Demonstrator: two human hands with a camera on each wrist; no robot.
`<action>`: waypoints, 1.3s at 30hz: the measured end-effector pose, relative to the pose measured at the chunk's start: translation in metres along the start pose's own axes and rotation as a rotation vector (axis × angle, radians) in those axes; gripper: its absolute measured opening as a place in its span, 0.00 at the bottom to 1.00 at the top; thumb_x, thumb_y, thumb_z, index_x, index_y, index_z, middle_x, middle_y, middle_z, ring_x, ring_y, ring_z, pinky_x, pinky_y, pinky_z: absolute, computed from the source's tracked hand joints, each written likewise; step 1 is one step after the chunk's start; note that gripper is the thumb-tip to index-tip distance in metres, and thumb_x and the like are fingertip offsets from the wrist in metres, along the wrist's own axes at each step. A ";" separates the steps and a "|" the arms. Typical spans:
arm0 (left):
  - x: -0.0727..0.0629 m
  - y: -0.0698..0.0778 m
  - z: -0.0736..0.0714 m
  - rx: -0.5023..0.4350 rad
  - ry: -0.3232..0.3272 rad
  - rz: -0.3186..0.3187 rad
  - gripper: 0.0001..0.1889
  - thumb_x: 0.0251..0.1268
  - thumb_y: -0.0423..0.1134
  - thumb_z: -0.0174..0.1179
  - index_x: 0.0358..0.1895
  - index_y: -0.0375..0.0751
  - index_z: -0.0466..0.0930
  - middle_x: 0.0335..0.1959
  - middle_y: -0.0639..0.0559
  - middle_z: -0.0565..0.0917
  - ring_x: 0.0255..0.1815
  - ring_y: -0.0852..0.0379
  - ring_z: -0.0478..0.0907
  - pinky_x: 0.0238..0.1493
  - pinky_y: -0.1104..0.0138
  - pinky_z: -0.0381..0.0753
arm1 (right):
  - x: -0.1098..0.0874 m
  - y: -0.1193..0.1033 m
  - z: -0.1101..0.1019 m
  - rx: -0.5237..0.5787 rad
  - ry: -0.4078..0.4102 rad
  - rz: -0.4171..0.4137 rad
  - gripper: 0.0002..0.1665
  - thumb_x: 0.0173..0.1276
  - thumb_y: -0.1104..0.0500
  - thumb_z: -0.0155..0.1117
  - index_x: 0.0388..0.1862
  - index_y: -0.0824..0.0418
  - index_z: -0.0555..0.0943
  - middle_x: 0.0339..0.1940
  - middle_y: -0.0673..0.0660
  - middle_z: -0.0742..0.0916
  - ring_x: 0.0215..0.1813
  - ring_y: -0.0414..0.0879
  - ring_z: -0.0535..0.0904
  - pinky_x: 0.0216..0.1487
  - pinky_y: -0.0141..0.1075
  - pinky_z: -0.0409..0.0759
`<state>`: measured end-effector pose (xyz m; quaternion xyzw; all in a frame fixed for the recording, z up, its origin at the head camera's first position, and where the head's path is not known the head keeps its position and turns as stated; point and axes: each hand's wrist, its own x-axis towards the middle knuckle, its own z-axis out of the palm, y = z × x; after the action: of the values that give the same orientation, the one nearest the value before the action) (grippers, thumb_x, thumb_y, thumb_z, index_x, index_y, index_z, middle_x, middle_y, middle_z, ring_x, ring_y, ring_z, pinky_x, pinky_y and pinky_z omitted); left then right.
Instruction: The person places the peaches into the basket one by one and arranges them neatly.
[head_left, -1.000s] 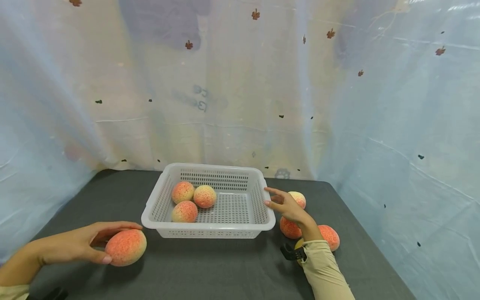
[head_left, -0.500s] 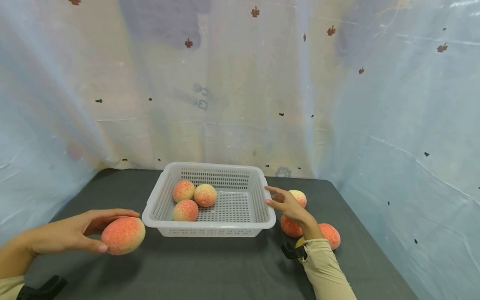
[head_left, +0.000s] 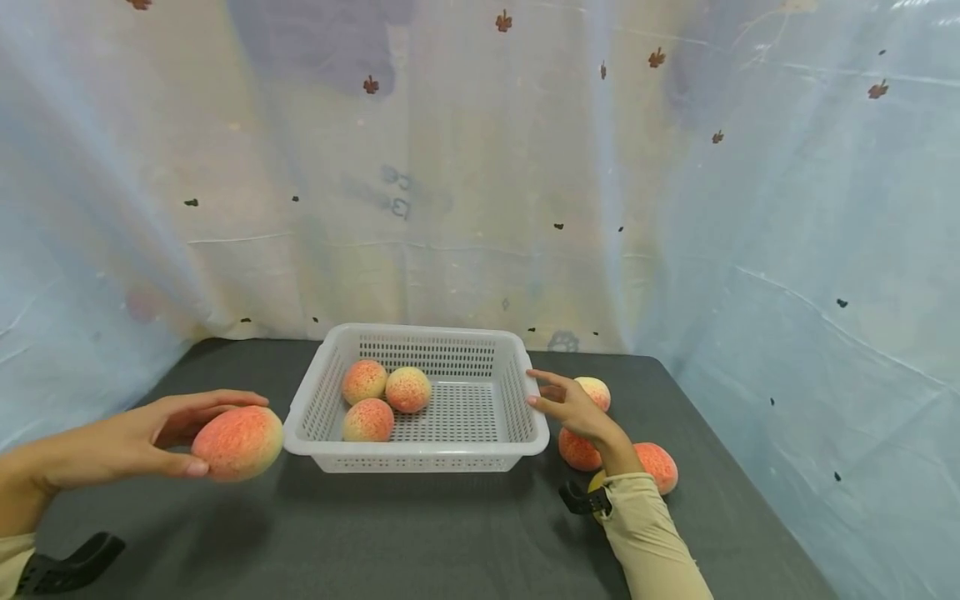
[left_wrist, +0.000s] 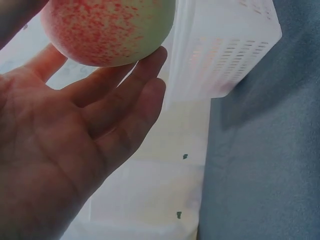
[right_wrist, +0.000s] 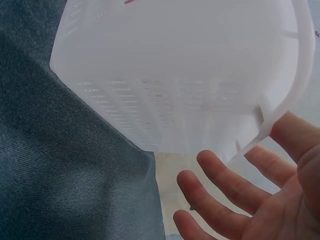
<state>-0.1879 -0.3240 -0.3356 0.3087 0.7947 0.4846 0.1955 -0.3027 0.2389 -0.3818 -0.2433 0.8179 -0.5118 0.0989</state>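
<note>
My left hand [head_left: 120, 442] holds a red-and-yellow peach [head_left: 240, 443] between thumb and fingers, raised above the table just left of the white plastic basket [head_left: 420, 452]. In the left wrist view, the peach [left_wrist: 107, 30] lies against the fingertips, with the basket wall [left_wrist: 225, 55] beyond. Three peaches [head_left: 369, 420] sit together in the basket's left half. At the basket's right end, my right hand [head_left: 573, 410] touches the rim with thumb and forefinger. The right wrist view shows the remaining fingers [right_wrist: 230, 185] extended below the rim [right_wrist: 302, 75].
Right of the basket, several more peaches lie on the dark table [head_left: 420, 533], among them one [head_left: 656, 467] beside the right sleeve [head_left: 652, 533]. The right arm partly hides them. A pale patterned curtain [head_left: 465, 167] surrounds the table's back and sides.
My left hand has lifted the peach higher and shifted slightly left. My right hand stays at the basket rim, and the basket and its peaches have not moved.
</note>
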 end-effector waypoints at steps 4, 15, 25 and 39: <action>0.005 0.005 0.001 -0.038 0.028 -0.076 0.34 0.75 0.27 0.50 0.80 0.48 0.53 0.75 0.55 0.70 0.67 0.62 0.75 0.55 0.64 0.83 | 0.000 0.000 0.000 0.005 -0.004 0.002 0.39 0.78 0.61 0.58 0.81 0.70 0.55 0.67 0.78 0.76 0.65 0.68 0.79 0.65 0.60 0.77; 0.019 0.007 0.001 -0.029 0.028 0.030 0.34 0.75 0.26 0.50 0.80 0.46 0.53 0.71 0.50 0.74 0.64 0.56 0.78 0.52 0.64 0.84 | -0.002 0.002 0.002 -0.029 0.011 0.003 0.38 0.78 0.61 0.58 0.80 0.70 0.56 0.65 0.77 0.78 0.63 0.66 0.81 0.64 0.57 0.79; 0.030 0.010 0.004 0.008 0.075 0.070 0.33 0.75 0.26 0.52 0.79 0.44 0.54 0.68 0.56 0.76 0.61 0.58 0.80 0.52 0.64 0.84 | -0.002 0.003 0.003 -0.013 0.011 0.001 0.38 0.78 0.61 0.58 0.80 0.70 0.55 0.66 0.78 0.77 0.64 0.67 0.80 0.65 0.60 0.77; 0.056 0.013 0.009 0.040 0.112 0.009 0.34 0.73 0.31 0.57 0.78 0.49 0.57 0.67 0.55 0.77 0.60 0.58 0.81 0.52 0.63 0.84 | -0.001 0.000 0.001 -0.005 0.007 0.001 0.38 0.78 0.61 0.58 0.80 0.70 0.55 0.67 0.78 0.77 0.64 0.68 0.79 0.64 0.61 0.77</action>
<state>-0.2194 -0.2753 -0.3286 0.2886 0.8126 0.4859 0.1423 -0.3018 0.2385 -0.3819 -0.2414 0.8196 -0.5107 0.0959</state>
